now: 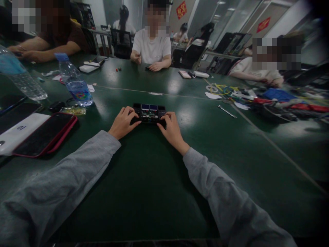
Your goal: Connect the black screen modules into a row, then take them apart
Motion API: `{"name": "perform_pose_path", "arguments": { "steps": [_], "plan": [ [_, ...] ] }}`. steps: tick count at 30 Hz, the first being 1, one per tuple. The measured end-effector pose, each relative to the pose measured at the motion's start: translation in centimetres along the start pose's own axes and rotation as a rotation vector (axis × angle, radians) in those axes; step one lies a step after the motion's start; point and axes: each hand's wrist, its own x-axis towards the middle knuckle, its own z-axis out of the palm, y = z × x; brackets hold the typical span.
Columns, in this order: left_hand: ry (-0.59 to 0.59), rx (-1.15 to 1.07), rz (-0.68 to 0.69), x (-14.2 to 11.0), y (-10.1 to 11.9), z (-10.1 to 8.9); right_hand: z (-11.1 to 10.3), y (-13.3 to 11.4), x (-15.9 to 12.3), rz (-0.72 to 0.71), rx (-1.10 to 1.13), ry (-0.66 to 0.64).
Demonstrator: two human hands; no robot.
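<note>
A small black electronic device (149, 118) rests on the green table (144, 178), straight ahead of me. Its middle shows two small screens side by side above an exposed circuit board with metal connectors. My left hand (125, 120) grips the device's left end between thumb and fingers. At the opposite end, my right hand (171, 128) holds it the same way, thumb at the near edge. The fingers cover part of both ends. Grey sleeves reach down to both wrists.
Left are a water bottle (77, 85), a larger bottle (23, 77), a red-edged phone (46, 135) and a white power bank (22, 130). Right are a wrench (227, 111), tangled cables (221, 90) and a red-and-black bundle (280, 106). Across sits a person in white (151, 46); others sit at both sides.
</note>
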Motion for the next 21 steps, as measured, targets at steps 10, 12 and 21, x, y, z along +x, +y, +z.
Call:
{"name": "perform_pose_path", "arguments": {
  "steps": [10, 12, 21],
  "plan": [
    [0.005, 0.011, -0.025, 0.14, 0.3, -0.22, -0.08, -0.13, -0.04, 0.004, 0.0, -0.007],
    [0.003, 0.029, -0.028, 0.13, 0.35, -0.28, -0.1, -0.18, -0.04, 0.001, 0.006, 0.004],
    [0.078, 0.097, -0.143, -0.06, 0.22, 0.01, 0.3, 0.14, -0.08, 0.044, -0.043, 0.086]
  ]
}}
